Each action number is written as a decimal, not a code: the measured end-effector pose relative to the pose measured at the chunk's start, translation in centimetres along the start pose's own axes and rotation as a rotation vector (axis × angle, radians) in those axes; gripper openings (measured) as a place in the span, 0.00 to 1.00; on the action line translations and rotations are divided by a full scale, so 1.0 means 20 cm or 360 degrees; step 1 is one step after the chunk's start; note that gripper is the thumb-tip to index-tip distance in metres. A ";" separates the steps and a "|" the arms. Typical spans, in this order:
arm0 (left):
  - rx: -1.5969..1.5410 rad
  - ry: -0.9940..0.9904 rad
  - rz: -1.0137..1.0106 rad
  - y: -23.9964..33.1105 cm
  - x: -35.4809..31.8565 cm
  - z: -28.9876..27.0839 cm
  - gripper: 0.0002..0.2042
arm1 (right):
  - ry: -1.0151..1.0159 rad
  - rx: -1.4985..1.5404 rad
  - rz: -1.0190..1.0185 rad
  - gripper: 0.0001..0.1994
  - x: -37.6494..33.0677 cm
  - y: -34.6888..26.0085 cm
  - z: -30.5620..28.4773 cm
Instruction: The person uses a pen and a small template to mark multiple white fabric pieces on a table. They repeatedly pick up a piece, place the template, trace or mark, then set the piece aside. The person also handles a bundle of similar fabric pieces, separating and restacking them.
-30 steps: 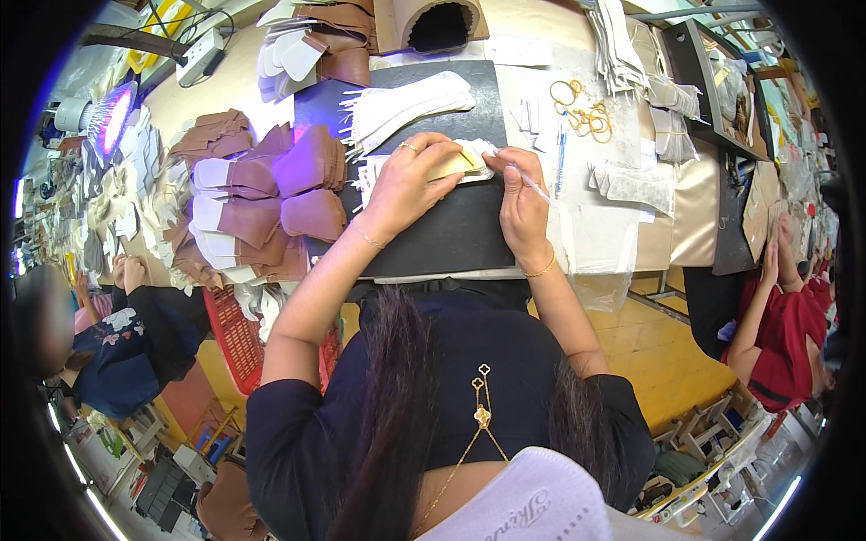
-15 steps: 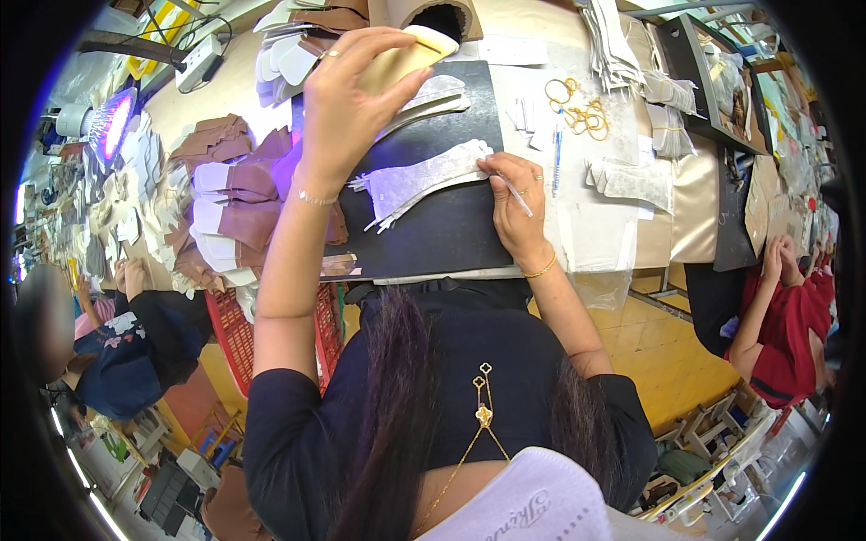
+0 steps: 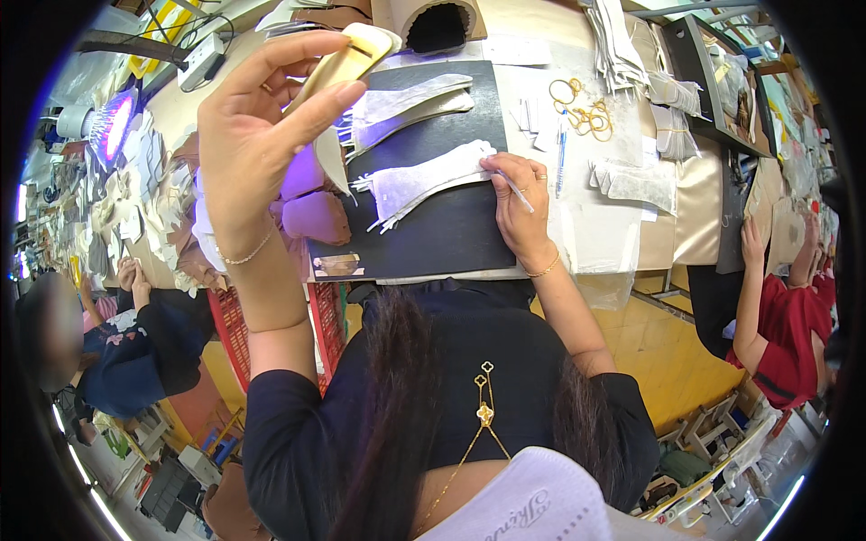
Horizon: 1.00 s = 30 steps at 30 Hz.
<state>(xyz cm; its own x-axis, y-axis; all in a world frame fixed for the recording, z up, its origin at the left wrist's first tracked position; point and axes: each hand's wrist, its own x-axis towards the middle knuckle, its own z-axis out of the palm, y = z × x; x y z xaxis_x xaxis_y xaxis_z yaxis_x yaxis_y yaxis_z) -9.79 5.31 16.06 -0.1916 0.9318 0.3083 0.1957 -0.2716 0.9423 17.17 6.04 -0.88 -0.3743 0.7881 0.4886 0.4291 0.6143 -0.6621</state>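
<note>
My left hand is raised over the left edge of a black mat, pinching a pale yellow flat piece with a dark slit. A pale pointed flap shows below this hand; whether it belongs to the yellow piece I cannot tell. On the mat lies a stack of long curved whitish cut pieces. My right hand rests at the stack's right end, fingers closed round a thin whitish strip. Farther back on the mat is a second whitish stack.
Brown cut pieces lie left of the mat, near a lit lamp. A brown hollow block stands behind. Rubber bands, a blue pen and more whitish pieces are at right. Co-workers sit on both sides.
My left hand has moved left and slightly nearer with the yellow piece, uncovering the far whitish stack. The right hand has barely shifted. The right-hand co-worker's hands have moved apart.
</note>
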 end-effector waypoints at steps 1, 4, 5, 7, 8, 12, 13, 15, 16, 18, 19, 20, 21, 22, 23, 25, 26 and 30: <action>-0.0001 -0.0023 -0.0027 0.01 0.00 -0.01 0.18 | -0.0020 0.0015 0.0002 0.10 0.01 -0.01 0.00; 0.0083 -0.0102 -0.0182 -0.05 0.00 0.01 0.17 | -0.0087 0.0001 -0.0049 0.12 0.09 -0.04 -0.01; 0.0196 -0.0107 -0.0327 -0.08 0.00 0.02 0.17 | -0.0115 -0.0035 -0.0102 0.13 0.13 -0.04 0.00; 0.0081 -0.0100 -0.0232 -0.13 -0.01 0.04 0.17 | -0.0179 -0.0143 -0.0236 0.15 0.22 -0.04 0.05; 0.0057 -0.0086 -0.0229 -0.14 -0.02 0.04 0.17 | -0.0216 -0.0216 -0.0318 0.16 0.28 -0.02 0.09; 0.0054 -0.0037 -0.0129 -0.13 -0.03 0.02 0.17 | -0.0414 -0.0548 -0.0652 0.17 0.45 0.03 0.23; 0.0079 -0.0042 -0.0143 -0.12 -0.03 0.01 0.17 | -0.0449 -0.0555 -0.0676 0.16 0.48 0.04 0.26; 0.0089 -0.0075 -0.0103 -0.09 -0.03 0.01 0.17 | -0.0520 -0.0618 -0.0735 0.13 0.54 0.04 0.31; 0.0095 -0.0069 -0.0113 -0.08 -0.03 0.01 0.17 | -0.0410 -0.0611 -0.0814 0.11 0.56 0.04 0.34; 0.0042 -0.0044 -0.0125 -0.06 -0.04 0.01 0.17 | -0.0540 -0.0577 -0.0787 0.10 0.58 0.04 0.36; 0.0015 -0.0034 -0.0131 -0.04 -0.05 0.01 0.17 | -0.0625 -0.0573 -0.0759 0.09 0.59 0.04 0.36; -0.0001 0.0007 -0.0060 -0.01 -0.06 -0.01 0.17 | -0.0641 -0.0568 -0.0692 0.10 0.60 0.03 0.36; -0.0016 0.0049 0.0010 0.02 -0.07 -0.03 0.17 | -0.0658 -0.0562 -0.0624 0.11 0.60 0.03 0.37; -0.0028 0.0092 0.0083 0.05 -0.08 -0.05 0.17 | -0.0660 -0.0532 -0.0581 0.13 0.61 0.03 0.37; -0.0065 0.0142 0.0159 0.09 -0.09 -0.08 0.18 | -0.0602 -0.0566 -0.0572 0.13 0.61 0.03 0.37; -0.0114 0.0252 0.0309 0.16 -0.11 -0.14 0.18 | -0.0455 -0.0584 -0.0598 0.15 0.61 0.02 0.39; -0.0086 0.0280 0.0318 0.18 -0.11 -0.16 0.19 | -0.0478 -0.0544 -0.0567 0.17 0.61 0.01 0.40; 0.0001 0.0269 0.0236 0.19 -0.09 -0.20 0.19 | -0.0550 -0.0486 -0.0604 0.26 0.57 -0.04 0.40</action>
<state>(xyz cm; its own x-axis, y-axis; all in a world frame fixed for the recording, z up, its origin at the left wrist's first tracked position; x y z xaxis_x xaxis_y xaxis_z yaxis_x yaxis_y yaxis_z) -12.60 1.60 19.51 -0.3191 0.8281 0.4609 0.2345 -0.4022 0.8850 5.94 14.24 0.61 -0.7717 0.4845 0.4121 0.4105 0.8743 -0.2590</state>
